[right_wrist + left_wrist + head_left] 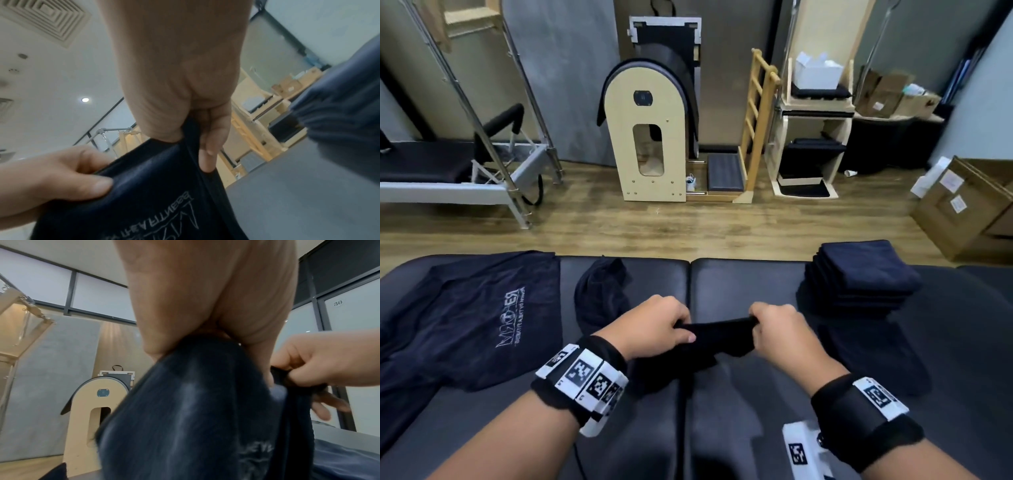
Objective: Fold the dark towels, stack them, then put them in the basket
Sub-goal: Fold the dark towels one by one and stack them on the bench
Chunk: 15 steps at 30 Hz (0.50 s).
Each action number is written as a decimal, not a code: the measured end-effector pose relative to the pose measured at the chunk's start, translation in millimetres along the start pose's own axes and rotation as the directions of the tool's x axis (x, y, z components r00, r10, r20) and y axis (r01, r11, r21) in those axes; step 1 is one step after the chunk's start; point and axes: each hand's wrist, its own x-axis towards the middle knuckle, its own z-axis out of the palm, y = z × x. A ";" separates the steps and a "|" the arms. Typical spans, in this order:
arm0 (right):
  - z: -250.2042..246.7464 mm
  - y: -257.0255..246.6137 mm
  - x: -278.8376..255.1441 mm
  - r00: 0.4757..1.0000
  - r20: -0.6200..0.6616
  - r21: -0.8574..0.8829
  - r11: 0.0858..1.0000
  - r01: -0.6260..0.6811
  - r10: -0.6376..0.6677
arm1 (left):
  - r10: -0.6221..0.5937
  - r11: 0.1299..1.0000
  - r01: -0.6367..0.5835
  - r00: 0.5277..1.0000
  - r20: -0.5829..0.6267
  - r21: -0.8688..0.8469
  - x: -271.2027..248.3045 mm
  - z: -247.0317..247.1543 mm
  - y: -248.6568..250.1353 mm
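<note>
Head view: the left hand [654, 329] and right hand [779, 330], each wrist strapped in a black band with white coded tags, grip the top edge of a dark navy cloth towel [709, 339] and hold it raised above the grey padded bench [739, 284]. The fingers of both hands curl tight round that edge, and the towel hangs bunched between them over the bench's centre seam. To the left lies a spread dark towel with pale lettering [472, 318], its far edge near the bench's far rim. A crumpled dark towel [601, 294] sits between it and the hands. At the right, a stack of folded dark towels [859, 277] stands near the far rim. Bare padding shows between the stack and the hands.

Left wrist view: the left hand pinches the towel [185, 418] at its hem; the right hand [320, 363] pinches the adjoining edge just beside it.

Right wrist view: the right hand's fingers [207, 146] clamp a fold of the towel [154, 186], lettering visible; the left hand [51, 178] holds the edge opposite. Open bench surface lies to the right.
</note>
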 end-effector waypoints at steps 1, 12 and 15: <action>-5.7 9.4 -2.7 0.999 -0.002 -0.024 0.999 -0.034 0.034 | -0.006 1.000 0.006 1.000 0.015 0.005 -1.3 -0.5 0.9; -37.7 93.5 -38.3 0.912 0.283 -0.069 0.955 -0.289 0.297 | -0.048 0.995 0.056 0.994 0.096 -0.080 -10.3 13.7 17.0; -34.3 112.6 -47.6 0.817 0.499 0.092 0.920 -0.380 0.287 | -0.054 0.998 0.056 0.991 0.121 -0.013 -7.8 16.3 20.2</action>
